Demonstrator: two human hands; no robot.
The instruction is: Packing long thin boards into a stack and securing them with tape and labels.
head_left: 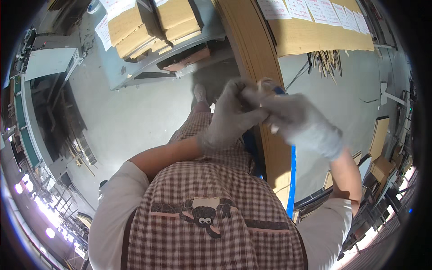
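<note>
Two grips in grey gloves, the left grip (227,114) and the right grip (300,118), are meeting before the checked apron (180,184), overlapping the long brown board stack (253,40) in view. Blur is covering both, so I cannot tell whether they are pinching anything; a small tan item (268,84), too blurred to identify, is showing just beyond them. The stack is running away from the body, a blue strip (293,166) edging its near right side. Grey floor (130,117) is lying open on both sides. Ahead left, a blue-grey counter (109,72) is carrying tan boards (130,29); ahead right, a tan panel (315,39) bearing paper sheets (323,12) and a bundle of thin sticks (327,65) are bounding that room.
</note>
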